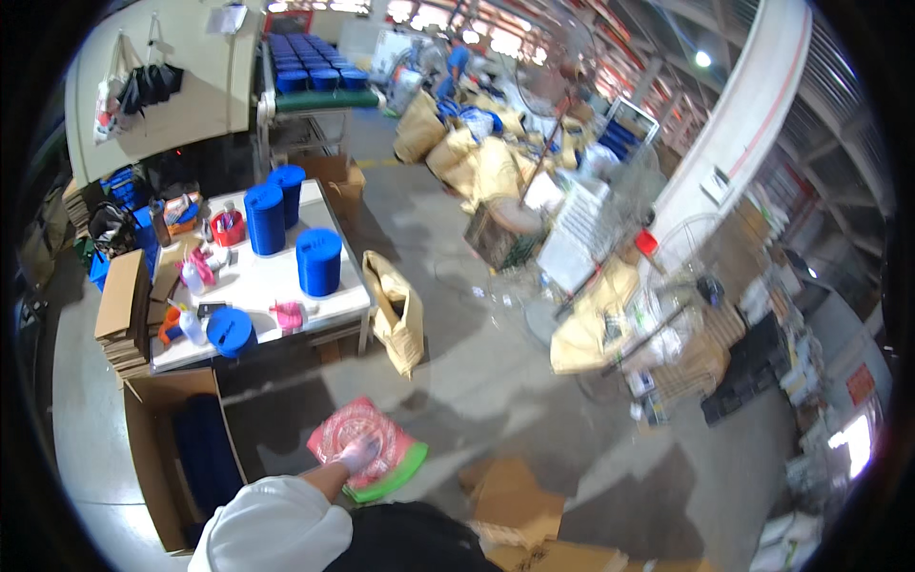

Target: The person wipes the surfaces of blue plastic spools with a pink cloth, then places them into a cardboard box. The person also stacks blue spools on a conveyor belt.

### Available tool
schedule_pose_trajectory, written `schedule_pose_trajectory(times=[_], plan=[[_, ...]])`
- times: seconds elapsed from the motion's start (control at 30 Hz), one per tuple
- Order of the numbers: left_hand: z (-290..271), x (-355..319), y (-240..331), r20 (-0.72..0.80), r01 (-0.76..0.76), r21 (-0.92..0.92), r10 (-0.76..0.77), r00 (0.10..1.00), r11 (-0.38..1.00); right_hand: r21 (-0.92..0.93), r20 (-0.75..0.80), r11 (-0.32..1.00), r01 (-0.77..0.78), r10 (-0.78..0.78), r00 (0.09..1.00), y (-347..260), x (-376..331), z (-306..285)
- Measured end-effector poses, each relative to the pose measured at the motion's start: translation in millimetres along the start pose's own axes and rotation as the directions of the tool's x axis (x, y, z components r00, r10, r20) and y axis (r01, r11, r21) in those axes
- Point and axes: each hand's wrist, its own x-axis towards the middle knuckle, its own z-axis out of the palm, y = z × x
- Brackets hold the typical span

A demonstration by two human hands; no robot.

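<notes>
My left hand (pixel 358 455) reaches out from a white sleeve at the lower middle and grips a red printed plastic bag (pixel 349 427) with a bright green edge. The bag looks flat and tilted; motion blurs my fingers a little. To the left of it stands an open cardboard box (pixel 152 434) with dark blue things inside. My right hand is outside the picture.
A white table (pixel 274 276) holds several blue cylinders (pixel 318 263), squeeze bottles (pixel 192 326) and pink items. A yellowish sack (pixel 396 319) stands beside it. Flattened cardboard (pixel 519 500) lies at the lower middle. Sacks (pixel 491 172) and scrap are heaped further back.
</notes>
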Motion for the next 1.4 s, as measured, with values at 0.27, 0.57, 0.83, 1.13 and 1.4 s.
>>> schedule_pose_trajectory(times=[0.27,0.57,0.83,1.13,1.4], plan=[[-27,-27,-73,0.163,0.508,0.371,-0.593,0.789,0.778,0.238,0.06,0.904,0.356,-0.379,0.923,-304,226,-39],[-45,354,78,0.0,0.04,0.071,-0.04,0.999,0.997,-0.233,0.397,0.918,0.321,-0.211,0.893,-502,458,4],[-181,700,294,-0.009,-0.131,-0.018,0.131,0.991,0.991,-0.185,0.359,0.939,0.29,-0.21,0.909,-795,644,41],[-246,783,130,-0.289,0.717,-0.256,-0.759,0.583,0.648,-0.34,0.627,0.835,0.433,-0.142,0.766,-1087,851,205],[-225,820,113,-0.14,0.773,0.131,-0.76,0.635,0.621,-0.453,0.794,0.639,0.622,-0.029,0.608,-1379,1019,394]])
